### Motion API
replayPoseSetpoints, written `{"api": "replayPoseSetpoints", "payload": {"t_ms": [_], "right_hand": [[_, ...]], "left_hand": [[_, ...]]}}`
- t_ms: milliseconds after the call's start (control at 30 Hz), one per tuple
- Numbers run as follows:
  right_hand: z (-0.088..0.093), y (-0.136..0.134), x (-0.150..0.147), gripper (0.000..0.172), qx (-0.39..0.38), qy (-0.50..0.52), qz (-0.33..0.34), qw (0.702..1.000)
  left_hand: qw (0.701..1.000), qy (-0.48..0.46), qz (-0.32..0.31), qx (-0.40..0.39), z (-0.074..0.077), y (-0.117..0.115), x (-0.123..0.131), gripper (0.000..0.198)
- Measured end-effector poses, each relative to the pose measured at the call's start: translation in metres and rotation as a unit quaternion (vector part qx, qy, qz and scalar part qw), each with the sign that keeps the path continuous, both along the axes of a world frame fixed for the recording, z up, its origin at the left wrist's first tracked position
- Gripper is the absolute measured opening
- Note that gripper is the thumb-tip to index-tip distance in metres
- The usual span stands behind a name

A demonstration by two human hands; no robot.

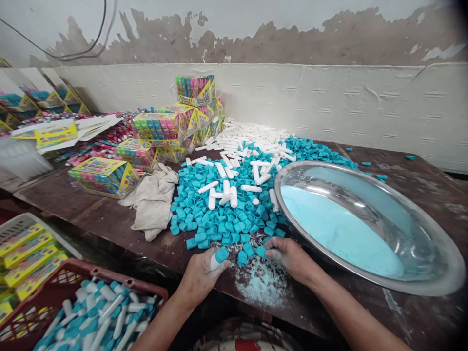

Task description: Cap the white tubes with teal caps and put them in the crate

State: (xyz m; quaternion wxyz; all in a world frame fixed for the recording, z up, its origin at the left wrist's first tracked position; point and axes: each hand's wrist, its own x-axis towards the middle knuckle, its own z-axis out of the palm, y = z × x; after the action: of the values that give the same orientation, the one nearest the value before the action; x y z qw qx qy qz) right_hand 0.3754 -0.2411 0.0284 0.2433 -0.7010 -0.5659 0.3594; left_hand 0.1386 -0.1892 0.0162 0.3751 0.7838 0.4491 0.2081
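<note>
My left hand [200, 275] is closed round a white plastic tube [215, 263] that has a blue cap [221, 254] on its upper end. At the front of the cap pile, my right hand [287, 256] pinches a loose blue cap [261, 251] between thumb and fingers. Two more loose caps [242, 258] lie between the hands. Behind them spreads a big heap of blue caps [219, 222], with white tubes [226, 192] scattered over it. Spilled pale blue powder [261, 285] covers the table just below my right hand.
A steel basin [433, 273] holding light blue powder [336, 229] stands at right. Left of the caps lie a crumpled cloth [153, 200] and wrapped display boxes [104, 175]. A red crate [146, 282] of capped tubes sits at lower left, beside a grey basket [69, 241].
</note>
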Motion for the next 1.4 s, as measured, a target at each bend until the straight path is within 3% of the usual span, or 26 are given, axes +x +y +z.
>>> {"api": "replayPoseSetpoints", "payload": {"t_ms": [133, 233, 300, 367, 500, 667, 800, 933, 1033, 1133, 1200, 1300, 1400], "right_hand": [[0.001, -0.006, 0.002, 0.017, -0.026, 0.189, -0.009, 0.982], [0.000, -0.009, 0.003, 0.020, -0.028, 0.216, -0.007, 0.976], [-0.001, -0.008, 0.003, 0.016, -0.001, 0.147, -0.008, 0.989], [0.000, -0.006, 0.000, 0.016, 0.058, 0.010, -0.017, 0.998], [0.008, 0.013, -0.016, 0.025, 0.136, -0.221, 0.016, 0.966], [0.017, 0.050, -0.038, 0.028, 0.138, -0.371, 0.100, 0.913], [0.014, 0.059, -0.042, 0.023, 0.160, -0.396, 0.130, 0.895], [0.013, 0.042, -0.038, 0.024, 0.204, -0.317, 0.193, 0.906], [0.012, 0.025, -0.035, 0.023, 0.207, -0.204, 0.210, 0.934], [0.009, 0.014, -0.034, 0.017, 0.195, -0.043, 0.162, 0.966], [0.007, 0.010, -0.034, 0.008, 0.135, 0.073, 0.102, 0.983], [0.006, 0.006, -0.032, 0.011, 0.020, 0.224, 0.053, 0.973], [0.015, -0.003, -0.024, 0.023, 0.004, 0.305, 0.041, 0.951]], "left_hand": [[1.000, -0.001, -0.002, -0.005, 0.001, -0.002, 0.002, 0.025], [1.000, -0.009, -0.002, -0.010, -0.001, -0.003, 0.001, 0.027], [1.000, -0.014, -0.005, -0.017, -0.002, -0.003, 0.001, 0.026], [1.000, -0.010, -0.003, -0.022, -0.001, -0.003, 0.002, 0.024], [1.000, -0.008, -0.005, -0.018, 0.002, -0.003, 0.006, 0.022], [1.000, -0.016, -0.002, -0.021, 0.002, -0.004, 0.006, 0.022], [0.999, -0.034, 0.031, -0.027, 0.006, 0.000, 0.005, 0.024], [0.992, -0.104, 0.033, -0.066, 0.014, 0.008, 0.010, 0.029], [0.987, -0.125, 0.001, -0.100, 0.017, 0.008, 0.018, 0.030], [0.984, -0.133, -0.018, -0.120, 0.018, 0.003, 0.027, 0.027], [0.980, -0.150, -0.028, -0.132, 0.018, -0.002, 0.032, 0.026], [0.979, -0.150, -0.037, -0.134, 0.018, -0.007, 0.035, 0.027], [0.993, -0.078, -0.058, -0.072, 0.018, -0.006, 0.030, 0.023]]}}
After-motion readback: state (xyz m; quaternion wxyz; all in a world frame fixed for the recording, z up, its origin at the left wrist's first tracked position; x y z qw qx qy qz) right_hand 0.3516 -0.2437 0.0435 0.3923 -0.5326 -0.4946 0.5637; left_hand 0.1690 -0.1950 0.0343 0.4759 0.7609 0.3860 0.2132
